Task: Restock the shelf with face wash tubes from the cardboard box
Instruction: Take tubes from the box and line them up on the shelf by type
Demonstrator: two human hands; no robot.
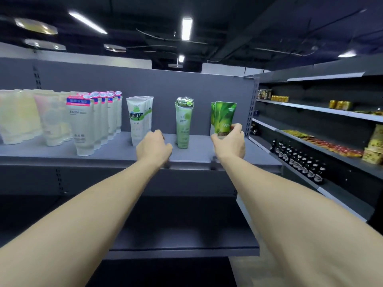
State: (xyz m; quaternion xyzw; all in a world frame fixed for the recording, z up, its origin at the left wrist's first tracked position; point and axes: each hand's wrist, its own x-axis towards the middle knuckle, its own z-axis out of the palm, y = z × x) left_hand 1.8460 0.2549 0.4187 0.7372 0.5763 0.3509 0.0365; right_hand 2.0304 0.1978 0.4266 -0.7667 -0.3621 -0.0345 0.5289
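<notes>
A bright green face wash tube (225, 117) stands upright at the right end of the grey shelf (116, 151), with another like it just behind. My right hand (230, 142) is closed around its lower part. My left hand (153, 149) hovers over the shelf's front with curled fingers and nothing in it, between a row of white tubes with a cow picture (139, 119) and a pale green tube (183, 125). Further left stand white tubes with pink tops (83, 125). The cardboard box is out of view.
Blurred pale yellow and pink tubes (24, 119) fill the shelf's left end. A bare lower shelf (186, 245) juts out below my arms. To the right, dark shelving (323, 129) carries cans, snack packs and small dark bottles (298, 160).
</notes>
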